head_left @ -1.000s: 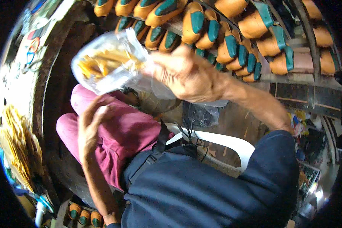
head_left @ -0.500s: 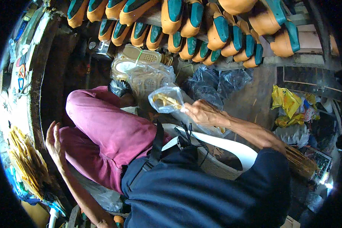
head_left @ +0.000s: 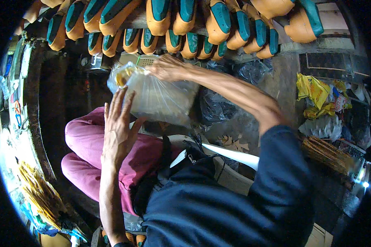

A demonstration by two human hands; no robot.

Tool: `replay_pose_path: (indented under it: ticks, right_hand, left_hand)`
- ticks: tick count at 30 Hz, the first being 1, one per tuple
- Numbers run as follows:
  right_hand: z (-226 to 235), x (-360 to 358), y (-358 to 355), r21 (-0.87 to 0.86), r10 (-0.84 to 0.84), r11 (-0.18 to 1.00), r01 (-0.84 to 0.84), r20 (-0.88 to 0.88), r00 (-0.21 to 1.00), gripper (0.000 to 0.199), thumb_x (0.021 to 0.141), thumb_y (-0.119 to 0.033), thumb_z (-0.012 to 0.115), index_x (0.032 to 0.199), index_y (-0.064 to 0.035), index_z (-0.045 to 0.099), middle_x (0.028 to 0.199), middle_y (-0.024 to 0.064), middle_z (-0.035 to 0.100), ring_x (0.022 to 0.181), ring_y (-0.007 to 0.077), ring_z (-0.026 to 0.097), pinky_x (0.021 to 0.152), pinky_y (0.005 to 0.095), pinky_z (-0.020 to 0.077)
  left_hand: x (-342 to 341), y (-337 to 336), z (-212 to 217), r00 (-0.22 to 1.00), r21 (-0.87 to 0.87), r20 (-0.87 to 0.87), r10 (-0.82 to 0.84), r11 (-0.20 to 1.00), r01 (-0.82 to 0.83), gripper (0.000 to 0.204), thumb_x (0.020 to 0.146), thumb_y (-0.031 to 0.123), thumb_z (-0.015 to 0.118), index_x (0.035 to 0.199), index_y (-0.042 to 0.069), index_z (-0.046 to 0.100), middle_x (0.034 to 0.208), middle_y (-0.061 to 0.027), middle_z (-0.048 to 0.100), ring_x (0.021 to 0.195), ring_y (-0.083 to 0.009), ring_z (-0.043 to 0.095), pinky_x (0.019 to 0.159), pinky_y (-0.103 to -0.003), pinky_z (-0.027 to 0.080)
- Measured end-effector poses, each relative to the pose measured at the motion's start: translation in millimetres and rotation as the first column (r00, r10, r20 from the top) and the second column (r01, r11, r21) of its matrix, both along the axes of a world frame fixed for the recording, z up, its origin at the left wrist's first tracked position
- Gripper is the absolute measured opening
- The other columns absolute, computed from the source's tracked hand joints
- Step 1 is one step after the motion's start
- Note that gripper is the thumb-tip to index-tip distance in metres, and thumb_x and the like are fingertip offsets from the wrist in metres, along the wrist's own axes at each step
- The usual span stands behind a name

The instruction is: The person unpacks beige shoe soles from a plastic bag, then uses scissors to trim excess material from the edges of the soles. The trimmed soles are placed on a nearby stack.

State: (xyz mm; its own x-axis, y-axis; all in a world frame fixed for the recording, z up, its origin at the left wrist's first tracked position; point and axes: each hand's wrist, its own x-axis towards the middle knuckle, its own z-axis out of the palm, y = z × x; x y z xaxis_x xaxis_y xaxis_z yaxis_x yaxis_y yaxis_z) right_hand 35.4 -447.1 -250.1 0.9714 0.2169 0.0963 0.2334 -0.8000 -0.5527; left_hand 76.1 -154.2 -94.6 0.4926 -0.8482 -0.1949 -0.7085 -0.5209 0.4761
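A clear plastic bag (head_left: 165,99) hangs stretched out in front of my bent knees. My right hand (head_left: 167,68) pinches it near its upper edge with closed fingers. Something yellowish (head_left: 123,76) shows through the bag's left end; its kind I cannot make out. My left hand (head_left: 119,129) is open, fingers stretched, with the fingertips just below that end. Whether they touch the plastic I cannot tell. Behind the bag, part of a beige perforated sole (head_left: 146,61) shows.
Rows of orange shoe lasts with teal tops (head_left: 218,22) line racks across the far side. Dark plastic bags (head_left: 218,99) lie beyond my right forearm. At right are a yellow bag (head_left: 315,92) and a brown bundle (head_left: 327,152); yellowish sheets (head_left: 37,189) lie left. A white chair (head_left: 231,153) is beside me.
My right hand has moved away from me and left, carrying the bag, which now spreads out wide. My left hand has come from beside my knee to the bag. The view has shifted.
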Motion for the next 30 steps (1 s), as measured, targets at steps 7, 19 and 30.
replay_pose_path:
  ticks: [7,19,30]
  right_hand:
    - [-110.2,14.1,-2.1,-0.111,-0.235,0.967,0.231,-0.02,0.972,0.022,0.109,-0.027,0.058,0.109,-0.0089,0.071,0.072,0.0216,0.067,0.067,0.0436,0.069,0.06,0.0578,0.0515]
    - [-176.7,-83.2,-0.6,0.349,-0.507,0.765,0.541,-0.193,0.84,0.029,0.11,-0.017,0.058,0.133,-0.0054,0.07,0.121,0.0231,0.074,0.108,0.0424,0.073,0.09,0.0526,0.0586]
    - [-176.8,-254.0,-123.3,-0.465,-0.486,0.873,0.148,-0.797,0.358,0.111,0.082,-0.025,0.083,0.176,-0.0153,0.026,0.17,0.0257,0.047,0.159,0.039,0.044,0.13,0.0484,0.0377]
  left_hand:
    - [17.6,67.7,-23.2,0.953,0.036,0.233,0.194,0.978,-0.208,0.052,0.099,0.025,0.077,0.147,0.007,0.068,0.155,-0.013,0.065,0.153,-0.0306,0.052,0.134,-0.06,0.02]
    - [28.2,42.2,-43.3,0.938,0.194,0.238,0.252,0.934,-0.3,0.037,0.103,0.032,0.073,0.132,0.01,0.078,0.124,-0.0094,0.081,0.123,-0.0252,0.071,0.131,-0.05,0.028]
    - [31.5,67.5,-48.3,0.929,-0.006,0.234,0.286,0.956,-0.293,0.022,0.101,0.028,0.072,0.116,0.015,0.08,0.112,-0.0069,0.081,0.115,-0.0285,0.072,0.122,-0.048,0.038]
